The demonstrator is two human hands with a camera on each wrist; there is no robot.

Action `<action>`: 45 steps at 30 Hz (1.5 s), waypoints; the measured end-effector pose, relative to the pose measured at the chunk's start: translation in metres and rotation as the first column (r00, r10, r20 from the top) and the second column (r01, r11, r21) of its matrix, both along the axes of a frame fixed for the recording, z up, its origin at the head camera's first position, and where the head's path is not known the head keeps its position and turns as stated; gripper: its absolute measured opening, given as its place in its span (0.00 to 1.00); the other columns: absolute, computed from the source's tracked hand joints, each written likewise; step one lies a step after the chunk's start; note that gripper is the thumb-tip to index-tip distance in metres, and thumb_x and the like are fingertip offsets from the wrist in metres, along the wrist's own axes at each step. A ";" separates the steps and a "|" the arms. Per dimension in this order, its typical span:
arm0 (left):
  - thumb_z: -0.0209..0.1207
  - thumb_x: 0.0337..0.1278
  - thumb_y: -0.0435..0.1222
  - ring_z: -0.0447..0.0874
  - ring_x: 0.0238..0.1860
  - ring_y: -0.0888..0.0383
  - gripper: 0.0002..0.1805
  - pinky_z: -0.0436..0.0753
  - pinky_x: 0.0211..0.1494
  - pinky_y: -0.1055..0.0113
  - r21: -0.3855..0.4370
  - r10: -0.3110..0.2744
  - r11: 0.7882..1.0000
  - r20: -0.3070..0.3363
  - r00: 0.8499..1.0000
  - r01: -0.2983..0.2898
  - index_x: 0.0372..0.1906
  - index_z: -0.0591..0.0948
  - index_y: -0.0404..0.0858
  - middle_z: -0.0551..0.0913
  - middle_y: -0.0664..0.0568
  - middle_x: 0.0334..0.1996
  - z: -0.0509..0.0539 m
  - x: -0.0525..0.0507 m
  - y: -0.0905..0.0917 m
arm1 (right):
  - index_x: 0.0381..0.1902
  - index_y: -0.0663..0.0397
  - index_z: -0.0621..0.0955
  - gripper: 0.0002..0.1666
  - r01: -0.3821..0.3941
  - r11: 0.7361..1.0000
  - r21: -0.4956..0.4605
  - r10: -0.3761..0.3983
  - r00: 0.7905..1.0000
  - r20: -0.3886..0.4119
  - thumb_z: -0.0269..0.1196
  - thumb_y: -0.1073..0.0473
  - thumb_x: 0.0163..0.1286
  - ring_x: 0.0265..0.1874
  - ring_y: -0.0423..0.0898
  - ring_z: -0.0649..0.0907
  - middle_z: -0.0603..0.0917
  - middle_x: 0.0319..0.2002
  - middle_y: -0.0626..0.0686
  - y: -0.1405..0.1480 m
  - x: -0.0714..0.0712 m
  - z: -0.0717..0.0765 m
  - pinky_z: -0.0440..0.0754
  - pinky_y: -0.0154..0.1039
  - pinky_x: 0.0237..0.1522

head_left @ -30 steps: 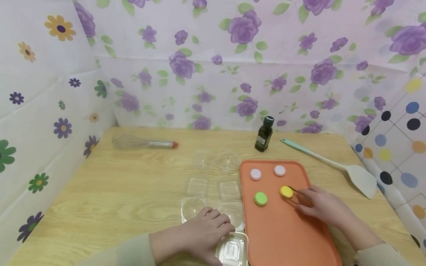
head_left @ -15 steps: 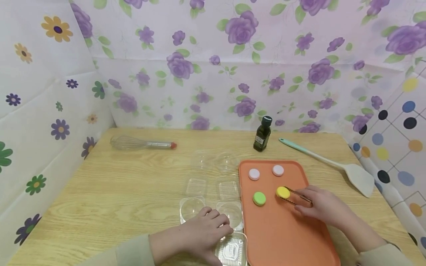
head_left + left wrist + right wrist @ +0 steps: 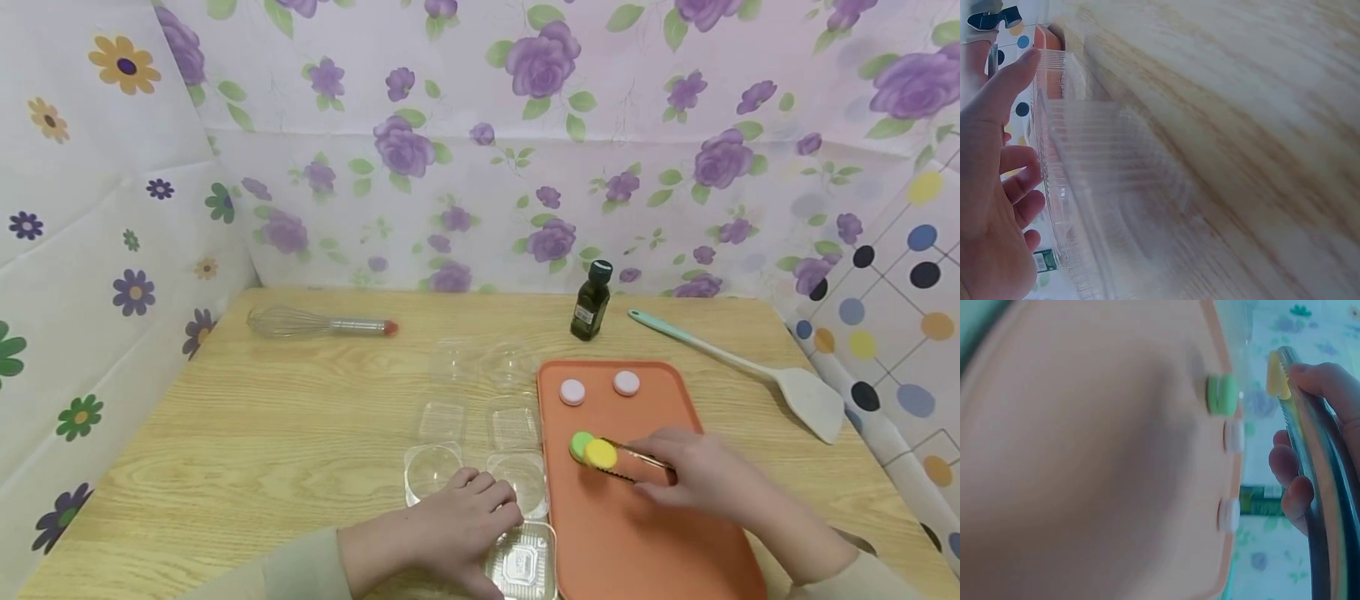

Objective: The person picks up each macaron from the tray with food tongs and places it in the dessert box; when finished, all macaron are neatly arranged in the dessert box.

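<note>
My right hand point(image 3: 693, 471) grips metal tongs point(image 3: 645, 457), whose tips hold a yellow macaron point(image 3: 600, 454). In the head view this macaron overlaps a green macaron point(image 3: 580, 443) on the orange tray point(image 3: 637, 542); the right wrist view shows it raised off the tray. Two pale pink macarons point(image 3: 572, 392) lie at the tray's far end. My left hand point(image 3: 457, 529) rests at an open clear plastic box point(image 3: 522, 562) beside the tray. In the left wrist view its thumb and loosely bent fingers touch the box's rim point(image 3: 1047, 169).
Several clear plastic containers point(image 3: 441, 421) stand in two columns left of the tray. A dark bottle point(image 3: 592, 302) stands behind the tray. A spatula point(image 3: 810, 400) lies to the right, and a whisk point(image 3: 322, 323) at the back left. Patterned sheets point(image 3: 450, 150) enclose the table.
The yellow macaron has left its spot on the tray and moved left and nearer in the tongs, towards the green one. My left hand stays at the plastic box.
</note>
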State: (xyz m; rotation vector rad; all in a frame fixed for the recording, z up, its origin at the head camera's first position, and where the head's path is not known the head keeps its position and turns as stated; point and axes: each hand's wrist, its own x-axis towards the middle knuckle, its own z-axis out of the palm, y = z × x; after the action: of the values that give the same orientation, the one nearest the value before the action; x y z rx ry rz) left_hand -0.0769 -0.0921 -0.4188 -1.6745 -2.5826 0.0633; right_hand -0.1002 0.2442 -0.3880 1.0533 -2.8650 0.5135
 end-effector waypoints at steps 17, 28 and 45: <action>0.56 0.36 0.72 0.64 0.44 0.62 0.41 0.64 0.51 0.65 0.025 0.029 0.999 0.028 0.999 -0.030 0.50 0.71 0.46 0.67 0.60 0.44 -0.002 0.002 -0.001 | 0.47 0.44 0.82 0.21 -0.259 0.963 -0.077 0.257 0.966 -0.033 0.70 0.48 0.55 0.23 0.28 0.70 0.80 0.35 0.38 -0.037 0.015 -0.003 0.67 0.20 0.26; 0.57 0.34 0.72 0.64 0.44 0.63 0.43 0.63 0.44 0.71 0.040 0.068 0.997 0.093 0.993 -0.072 0.51 0.71 0.46 0.68 0.60 0.45 -0.002 0.002 -0.001 | 0.46 0.46 0.82 0.21 -0.348 0.937 -0.035 0.348 0.937 -0.020 0.69 0.48 0.56 0.26 0.27 0.72 0.80 0.36 0.38 -0.057 0.031 -0.009 0.68 0.18 0.27; 0.59 0.32 0.71 0.65 0.43 0.64 0.44 0.62 0.41 0.74 0.037 0.077 0.996 0.121 0.990 -0.082 0.54 0.71 0.47 0.68 0.61 0.45 -0.002 0.002 0.000 | 0.44 0.47 0.81 0.20 -0.347 0.937 0.022 0.348 0.938 -0.005 0.68 0.46 0.55 0.21 0.27 0.67 0.75 0.32 0.36 -0.078 0.040 -0.014 0.63 0.17 0.23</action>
State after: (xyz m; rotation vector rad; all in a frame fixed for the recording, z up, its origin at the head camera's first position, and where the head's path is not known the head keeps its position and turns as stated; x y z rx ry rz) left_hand -0.0752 -0.0921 -0.4208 -1.6088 -2.7162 -0.0901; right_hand -0.0600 0.1663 -0.4025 1.5742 -2.6880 0.4926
